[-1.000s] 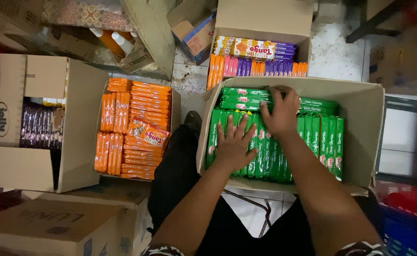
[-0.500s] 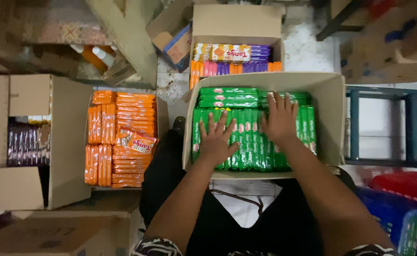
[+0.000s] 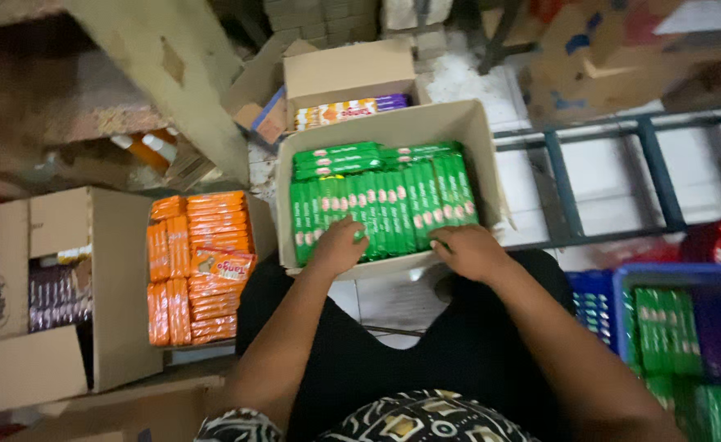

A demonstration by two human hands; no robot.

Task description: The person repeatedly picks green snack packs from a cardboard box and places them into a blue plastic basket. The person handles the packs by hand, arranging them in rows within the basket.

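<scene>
In the middle of the frame sits an open brown cardboard box (image 3: 491,176) packed tight with shiny green plastic snack packs (image 3: 381,200) — most stand side by side in a long row, and a few lie flat across the top end. The left hand (image 3: 337,245) rests on the packs at the near left of the row, its fingers curled down onto them; whether they pinch a pack is hard to tell. The right hand (image 3: 468,250) lies at the near edge of the box, touching the row's near right end, fingers bent and close together, with nothing clearly held. Left of this box is a second cardboard box of glossy orange snack packs (image 3: 196,262), stacked in neat flat piles. At the far left, a big cardboard box with dark brown packs (image 3: 53,295) has its flap up, so much of the inside is hidden. Behind the green box, a smaller open cardboard box (image 3: 348,74) shows only a thin strip of orange and purple packs. At the lower right, a blue plastic basket (image 3: 630,282) is cut off by the frame — the green packs in it look blurry.
</scene>
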